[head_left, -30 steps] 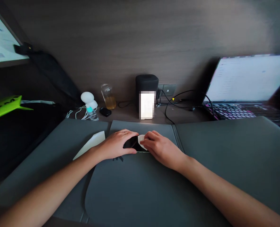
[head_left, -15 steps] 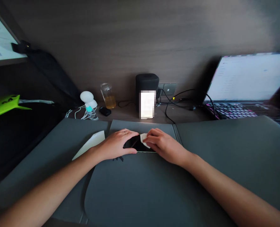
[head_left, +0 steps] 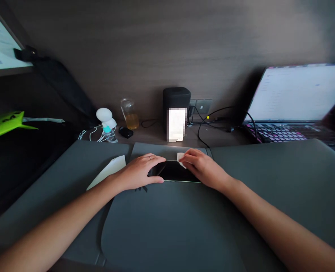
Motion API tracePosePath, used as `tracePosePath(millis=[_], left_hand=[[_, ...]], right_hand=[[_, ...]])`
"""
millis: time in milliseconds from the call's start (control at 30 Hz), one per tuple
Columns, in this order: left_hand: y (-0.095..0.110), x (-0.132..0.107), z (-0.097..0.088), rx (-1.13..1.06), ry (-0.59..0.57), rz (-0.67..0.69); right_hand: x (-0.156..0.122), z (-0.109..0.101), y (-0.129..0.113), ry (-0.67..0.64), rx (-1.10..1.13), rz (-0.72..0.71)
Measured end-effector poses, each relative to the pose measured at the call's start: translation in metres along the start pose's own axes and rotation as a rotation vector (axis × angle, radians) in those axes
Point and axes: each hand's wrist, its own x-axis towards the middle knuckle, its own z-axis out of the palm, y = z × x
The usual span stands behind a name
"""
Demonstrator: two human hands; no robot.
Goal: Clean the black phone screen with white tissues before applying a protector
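Note:
A black phone [head_left: 174, 172] lies flat, screen up, on a grey mat [head_left: 170, 226] in the middle of the desk. My left hand [head_left: 140, 172] grips the phone's left end, thumb along the near edge, a ring on one finger. My right hand [head_left: 203, 166] rests over the phone's right part, fingers pinched on a small white wipe [head_left: 181, 157] pressed at the screen's far edge. A white paper wrapper [head_left: 108, 172] lies on the mat just left of my left wrist.
Behind the mat stand a black speaker [head_left: 176, 104], a glass jar of amber liquid [head_left: 129, 113], a small white lamp [head_left: 104, 118], white cables and a small bottle. An open laptop [head_left: 297, 109] sits at the right, black cables beside it. A green object [head_left: 3, 126] lies at the left.
My right hand has slid the white wipe rightward along the phone, baring more of the black screen. My left hand has stayed on the phone's left end.

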Motion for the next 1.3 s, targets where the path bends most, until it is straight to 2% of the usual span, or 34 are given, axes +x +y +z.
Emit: tracePosePath(millis=[200,400,567,733,800,933,1133,1300], left_hand=[[0.000,0.000,0.002,0.004,0.013,-0.009],[0.000,0.000,0.002,0.007,-0.002,-0.027],[-0.002,0.001,0.003,0.008,0.000,-0.023],[-0.001,0.001,0.002,0.015,-0.001,-0.009],[-0.001,0.001,0.001,0.013,0.001,-0.004],[-0.002,0.001,0.002,0.012,0.015,0.002],[0.000,-0.001,0.000,0.015,0.020,0.014],[0.002,0.000,-0.001,0.012,0.022,0.009]], right_hand=[[0.000,0.003,-0.012,-0.081,-0.003,-0.113],[-0.003,-0.001,-0.006,-0.037,-0.041,-0.020],[-0.002,0.002,-0.013,-0.126,0.009,-0.156],[-0.001,0.002,-0.002,-0.021,-0.034,-0.006],[0.000,0.004,-0.007,-0.025,-0.058,-0.026],[0.002,0.006,-0.015,-0.106,-0.007,-0.154],[0.001,0.002,-0.005,-0.017,-0.044,-0.019],[0.002,0.006,-0.014,-0.113,0.004,-0.167]])
